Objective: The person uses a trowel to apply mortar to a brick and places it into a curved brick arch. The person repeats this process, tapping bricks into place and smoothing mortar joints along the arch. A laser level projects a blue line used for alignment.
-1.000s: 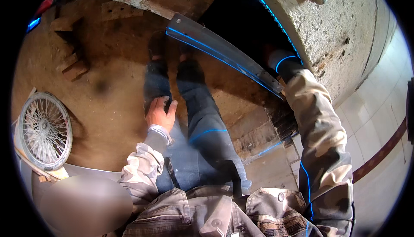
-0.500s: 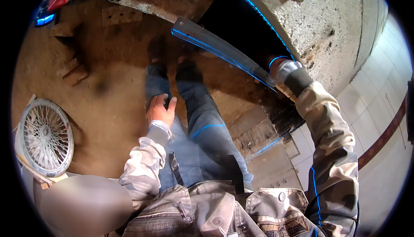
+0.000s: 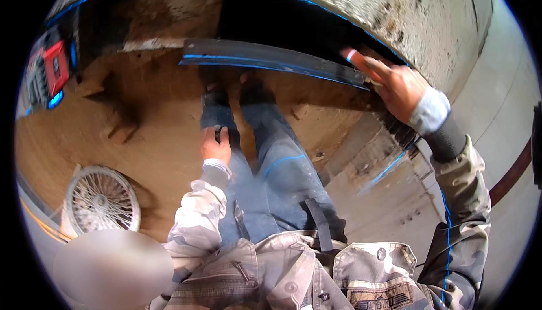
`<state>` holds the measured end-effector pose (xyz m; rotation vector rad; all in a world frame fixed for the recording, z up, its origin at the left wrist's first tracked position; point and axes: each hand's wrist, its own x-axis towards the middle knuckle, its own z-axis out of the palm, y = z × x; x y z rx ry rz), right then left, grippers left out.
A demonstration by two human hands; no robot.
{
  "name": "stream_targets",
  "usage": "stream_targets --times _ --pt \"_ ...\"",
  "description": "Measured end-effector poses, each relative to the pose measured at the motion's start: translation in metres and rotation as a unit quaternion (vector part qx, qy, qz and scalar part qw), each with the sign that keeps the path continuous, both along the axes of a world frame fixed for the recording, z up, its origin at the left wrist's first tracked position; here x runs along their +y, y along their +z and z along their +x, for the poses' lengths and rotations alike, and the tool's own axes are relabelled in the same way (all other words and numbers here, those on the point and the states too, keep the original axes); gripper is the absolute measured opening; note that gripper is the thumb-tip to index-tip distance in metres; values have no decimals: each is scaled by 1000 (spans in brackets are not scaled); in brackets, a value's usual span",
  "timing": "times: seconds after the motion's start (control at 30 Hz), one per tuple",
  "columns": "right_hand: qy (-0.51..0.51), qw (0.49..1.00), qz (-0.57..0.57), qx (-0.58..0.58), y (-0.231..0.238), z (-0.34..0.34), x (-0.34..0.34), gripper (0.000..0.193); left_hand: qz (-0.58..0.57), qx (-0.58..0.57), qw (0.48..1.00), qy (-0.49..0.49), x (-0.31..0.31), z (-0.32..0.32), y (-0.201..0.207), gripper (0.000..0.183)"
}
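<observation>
A long grey metal angle bar (image 3: 271, 59) lies across the far side beyond my feet, along a dark gap under a rough concrete edge. A blue laser line runs along it. My right hand (image 3: 401, 90) is at the bar's right end, fingers stretched toward the gap and somewhat blurred; a blue light mark crosses one fingertip. I see nothing held in it, and cannot tell whether it touches the bar. My left hand (image 3: 216, 149) is at my left leg (image 3: 217, 112), fingers curled, with a small dark thing (image 3: 218, 133) between thumb and fingers.
A red and black laser level (image 3: 55, 70) stands at the far left. Nearer is a spoked wheel (image 3: 103, 201) on the brown floor, with a yellow cable (image 3: 45, 225) beside it. The rough concrete slab (image 3: 361, 0) overhangs the far side. Broken brick pieces (image 3: 121, 132) lie left of my legs.
My right hand has come out of the dark gap into view, at the bar's right end. My left hand's fingers have curled in. The whole view has turned, shifting the surroundings.
</observation>
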<state>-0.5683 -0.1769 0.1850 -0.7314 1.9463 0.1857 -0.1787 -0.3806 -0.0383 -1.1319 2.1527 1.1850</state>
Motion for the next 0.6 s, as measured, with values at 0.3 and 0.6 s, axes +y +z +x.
stream_targets --times 0.3,0.6 --pt "-44 999 22 -14 -132 -2 -42 20 -51 13 993 -105 0 -9 6 13" --pt "-91 996 14 -19 -196 3 -103 28 -37 13 996 -83 -2 -11 7 16"
